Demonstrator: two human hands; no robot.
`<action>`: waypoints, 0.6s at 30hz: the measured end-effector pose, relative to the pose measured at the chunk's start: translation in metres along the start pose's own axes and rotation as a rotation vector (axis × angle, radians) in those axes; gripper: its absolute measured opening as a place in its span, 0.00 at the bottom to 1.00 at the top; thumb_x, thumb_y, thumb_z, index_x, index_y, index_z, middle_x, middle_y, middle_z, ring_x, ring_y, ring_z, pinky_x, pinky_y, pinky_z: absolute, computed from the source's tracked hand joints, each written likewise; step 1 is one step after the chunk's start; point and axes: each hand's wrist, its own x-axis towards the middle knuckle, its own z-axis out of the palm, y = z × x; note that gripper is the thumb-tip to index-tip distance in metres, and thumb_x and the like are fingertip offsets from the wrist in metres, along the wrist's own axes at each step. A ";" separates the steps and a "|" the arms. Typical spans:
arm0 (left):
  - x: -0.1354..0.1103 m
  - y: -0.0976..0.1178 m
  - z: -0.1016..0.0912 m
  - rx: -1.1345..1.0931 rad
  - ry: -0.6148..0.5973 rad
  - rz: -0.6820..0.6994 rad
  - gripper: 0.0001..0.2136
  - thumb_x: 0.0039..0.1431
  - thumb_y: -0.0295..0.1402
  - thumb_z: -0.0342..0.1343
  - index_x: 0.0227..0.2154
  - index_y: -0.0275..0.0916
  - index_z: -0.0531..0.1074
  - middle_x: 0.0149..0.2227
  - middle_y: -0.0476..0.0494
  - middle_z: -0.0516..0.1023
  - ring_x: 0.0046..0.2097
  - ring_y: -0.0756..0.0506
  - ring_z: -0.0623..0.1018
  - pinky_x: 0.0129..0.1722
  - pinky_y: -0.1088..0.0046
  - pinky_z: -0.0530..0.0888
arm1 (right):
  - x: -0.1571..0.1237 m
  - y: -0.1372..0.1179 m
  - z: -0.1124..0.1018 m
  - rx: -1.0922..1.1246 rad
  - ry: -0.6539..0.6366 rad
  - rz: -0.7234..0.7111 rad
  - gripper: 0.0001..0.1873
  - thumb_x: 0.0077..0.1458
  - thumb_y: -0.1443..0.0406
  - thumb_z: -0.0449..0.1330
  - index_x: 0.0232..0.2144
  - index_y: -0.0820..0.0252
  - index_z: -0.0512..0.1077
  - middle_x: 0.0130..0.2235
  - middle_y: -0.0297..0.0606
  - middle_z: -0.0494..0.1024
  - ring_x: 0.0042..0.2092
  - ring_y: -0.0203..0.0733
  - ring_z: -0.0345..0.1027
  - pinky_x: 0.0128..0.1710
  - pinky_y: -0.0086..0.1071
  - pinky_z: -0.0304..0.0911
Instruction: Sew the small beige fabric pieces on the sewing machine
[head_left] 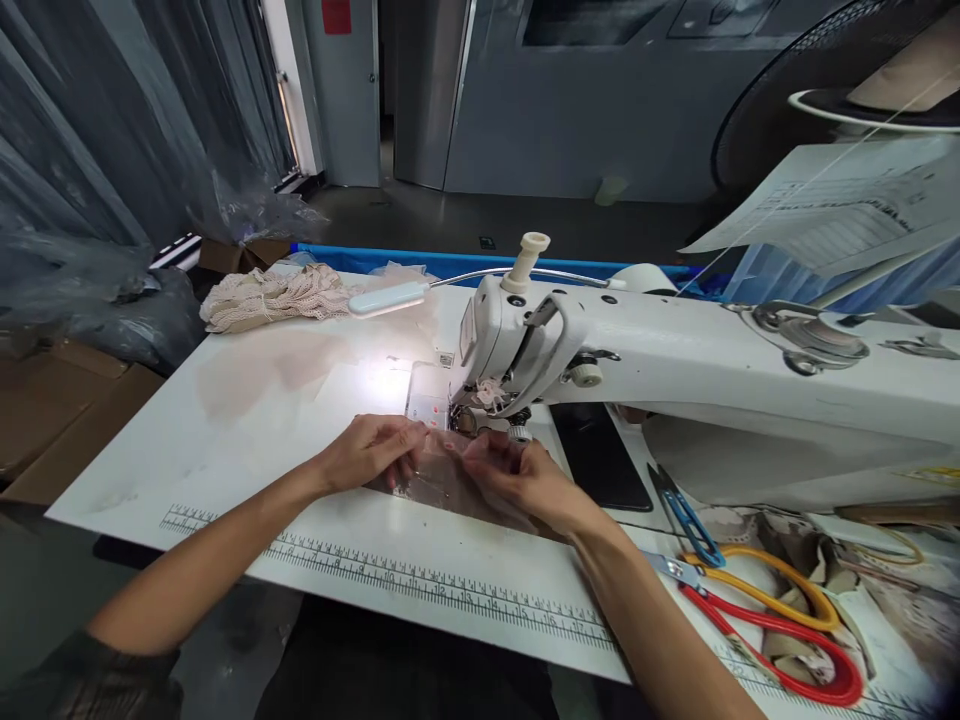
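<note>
My left hand (373, 450) and my right hand (517, 475) both pinch a thin, pale, see-through piece of fabric (442, 480) lying flat on the white table (285, 400). The fingertips meet just in front of the needle area of a white sewing machine (675, 360). The fabric's far edge reaches toward the presser foot (469, 420), which is partly hidden behind the machine head. A small lamp (390, 297) on a bent arm lights the spot.
A bundle of cream lace trim (262, 295) lies at the table's far left. At the right lie blue thread snips (686, 515) and red and yellow handled scissors (780, 610). A printed ruler (420, 585) runs along the front edge. Cardboard boxes (60, 400) and plastic bags stand left.
</note>
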 end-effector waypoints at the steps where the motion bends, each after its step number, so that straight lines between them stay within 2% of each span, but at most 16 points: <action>1: 0.000 0.002 -0.002 -0.100 -0.050 -0.082 0.28 0.62 0.55 0.45 0.42 0.31 0.74 0.30 0.40 0.77 0.28 0.48 0.76 0.24 0.73 0.74 | 0.000 -0.001 0.006 0.101 -0.056 -0.031 0.19 0.47 0.52 0.65 0.35 0.60 0.71 0.30 0.34 0.72 0.31 0.34 0.66 0.27 0.28 0.61; 3: 0.000 0.003 -0.005 -0.180 -0.078 -0.182 0.31 0.61 0.57 0.43 0.44 0.30 0.72 0.29 0.41 0.76 0.27 0.48 0.77 0.25 0.72 0.75 | 0.002 0.000 0.015 0.221 -0.137 -0.099 0.25 0.48 0.52 0.65 0.44 0.58 0.70 0.40 0.40 0.75 0.39 0.39 0.71 0.33 0.30 0.67; 5: -0.001 0.004 -0.008 -0.132 -0.065 -0.235 0.31 0.60 0.55 0.48 0.52 0.31 0.66 0.30 0.43 0.75 0.27 0.48 0.77 0.25 0.72 0.75 | 0.004 0.003 0.018 0.156 -0.089 -0.151 0.25 0.52 0.52 0.61 0.49 0.58 0.68 0.45 0.43 0.75 0.42 0.42 0.73 0.36 0.33 0.69; 7: -0.003 0.004 -0.010 -0.043 -0.059 -0.249 0.32 0.57 0.49 0.56 0.59 0.33 0.59 0.31 0.45 0.75 0.27 0.49 0.77 0.25 0.74 0.74 | 0.006 0.008 0.015 -0.102 0.063 -0.213 0.19 0.57 0.55 0.57 0.47 0.58 0.70 0.42 0.43 0.77 0.39 0.42 0.74 0.36 0.36 0.70; 9: -0.005 0.005 -0.013 0.019 -0.051 -0.251 0.35 0.54 0.42 0.61 0.61 0.35 0.55 0.32 0.47 0.75 0.25 0.50 0.76 0.24 0.74 0.73 | 0.007 0.013 0.011 -0.412 0.186 -0.329 0.14 0.59 0.59 0.54 0.43 0.58 0.73 0.38 0.42 0.78 0.37 0.42 0.73 0.37 0.38 0.70; 11: -0.005 0.004 -0.014 0.065 -0.020 -0.239 0.34 0.53 0.38 0.61 0.61 0.34 0.56 0.31 0.49 0.74 0.24 0.51 0.75 0.24 0.75 0.72 | 0.007 0.018 0.009 -0.620 0.183 -0.484 0.14 0.60 0.64 0.51 0.44 0.58 0.74 0.39 0.42 0.78 0.39 0.43 0.73 0.41 0.40 0.69; 13: -0.003 0.000 -0.015 0.124 0.043 -0.214 0.32 0.53 0.37 0.61 0.59 0.34 0.58 0.30 0.50 0.75 0.23 0.51 0.74 0.24 0.75 0.71 | 0.007 0.020 0.009 -0.715 0.114 -0.608 0.16 0.60 0.66 0.51 0.46 0.58 0.74 0.41 0.44 0.76 0.41 0.43 0.72 0.43 0.40 0.70; 15: 0.001 -0.005 -0.015 0.179 0.124 -0.183 0.30 0.53 0.38 0.61 0.57 0.34 0.61 0.28 0.51 0.75 0.22 0.52 0.72 0.24 0.75 0.70 | 0.008 0.022 0.010 -0.794 0.085 -0.662 0.17 0.60 0.67 0.51 0.47 0.58 0.75 0.42 0.46 0.73 0.41 0.43 0.72 0.42 0.40 0.71; 18: 0.006 -0.014 -0.013 0.263 0.223 -0.135 0.28 0.52 0.40 0.62 0.55 0.35 0.64 0.26 0.53 0.75 0.23 0.51 0.73 0.28 0.73 0.72 | 0.011 0.026 0.012 -0.889 0.121 -0.658 0.17 0.60 0.67 0.52 0.47 0.58 0.75 0.42 0.46 0.70 0.40 0.43 0.70 0.41 0.40 0.72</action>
